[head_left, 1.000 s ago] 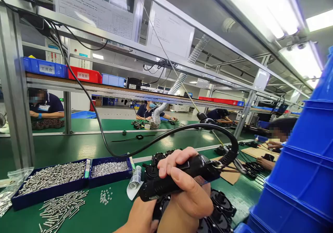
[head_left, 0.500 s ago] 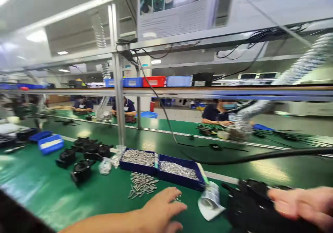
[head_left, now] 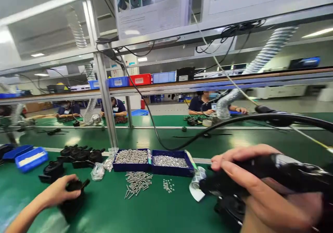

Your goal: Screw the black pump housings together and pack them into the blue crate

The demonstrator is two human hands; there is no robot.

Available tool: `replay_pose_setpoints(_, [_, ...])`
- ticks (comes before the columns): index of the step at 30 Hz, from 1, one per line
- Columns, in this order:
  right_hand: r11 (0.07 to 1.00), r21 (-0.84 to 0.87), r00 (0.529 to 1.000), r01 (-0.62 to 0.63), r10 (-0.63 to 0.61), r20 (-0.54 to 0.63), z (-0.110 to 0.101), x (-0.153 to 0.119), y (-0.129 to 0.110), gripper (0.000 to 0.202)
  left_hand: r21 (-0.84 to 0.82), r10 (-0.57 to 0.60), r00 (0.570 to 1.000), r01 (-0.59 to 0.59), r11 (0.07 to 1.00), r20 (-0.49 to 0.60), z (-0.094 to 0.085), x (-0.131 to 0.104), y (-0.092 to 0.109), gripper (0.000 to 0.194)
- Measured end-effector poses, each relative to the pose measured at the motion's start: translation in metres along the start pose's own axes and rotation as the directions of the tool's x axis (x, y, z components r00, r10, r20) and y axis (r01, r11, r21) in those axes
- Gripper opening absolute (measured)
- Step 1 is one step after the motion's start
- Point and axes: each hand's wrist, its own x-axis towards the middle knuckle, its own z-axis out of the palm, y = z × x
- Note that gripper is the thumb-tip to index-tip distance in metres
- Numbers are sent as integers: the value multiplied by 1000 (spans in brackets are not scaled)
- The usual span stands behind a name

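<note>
My right hand (head_left: 255,188) grips a black electric screwdriver (head_left: 291,175) at the lower right, its black cable (head_left: 234,122) arching up and away to the left. Under the tool lies a black round part (head_left: 230,208), partly hidden. My left hand (head_left: 58,191) reaches out to the lower left and closes over a black round part (head_left: 74,200) on the green belt. Other black parts (head_left: 80,155) stand in a group just beyond it.
Two dark blue trays hold long screws (head_left: 131,156) and small nuts (head_left: 169,161); loose screws (head_left: 137,182) lie in front. A blue bin (head_left: 31,158) sits at the left. A metal post (head_left: 105,101) rises behind. Other people work across the line.
My view has swung left. My left hand moved from beside the loose screws out to the far left and took hold of a black part. My right hand keeps the screwdriver.
</note>
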Motion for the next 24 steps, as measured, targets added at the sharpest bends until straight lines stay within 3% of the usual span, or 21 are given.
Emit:
replay_pose_setpoints(1, [1000, 18, 1000, -2, 1, 21, 1, 0, -2, 10, -23, 17, 993, -14, 1000, 121, 8, -10, 7, 42])
replay_pose_setpoints(3, [998, 63, 999, -29, 27, 34, 5, -2, -4, 7, -25, 57, 967, -52, 998, 247, 28, -33, 40, 51])
replay_pose_setpoints(6, [994, 101, 997, -52, 46, 59, 11, -4, -4, 7, -58, 134, 902, -120, 991, 410, 63, -65, 123, 53])
replay_pose_setpoints(9, [991, 121, 995, -57, 46, 90, 14, -6, -2, 8, -149, 316, 826, -279, 949, 467, 90, -80, 210, 42])
replay_pose_setpoints(12, [988, 136, 994, -66, 53, 95, 14, -7, -1, 8, -190, 417, 766, -374, 908, 489, 101, -72, 264, 41])
replay_pose_setpoints(14, [985, 153, 993, -79, 65, 94, 13, -7, -1, 9, -292, 528, 690, -440, 849, 494, 106, -54, 282, 33])
replay_pose_setpoints(16, [981, 176, 993, -87, 71, 91, 11, -8, 0, 10, -295, 612, 664, -537, 790, 429, 117, -31, 292, 38])
replay_pose_setpoints(18, [976, 199, 992, -90, 71, 100, 10, -8, 0, 10, -115, 634, 715, -632, 766, 295, 136, -6, 299, 35])
replay_pose_setpoints(21, [973, 208, 989, -103, 79, 123, 10, -8, 0, 10, -19, 629, 714, -656, 754, 307, 169, 21, 308, 32])
replay_pose_setpoints(24, [973, 202, 989, -108, 86, 117, 10, -8, 0, 9, 16, 611, 714, -654, 756, 343, 193, 33, 310, 32])
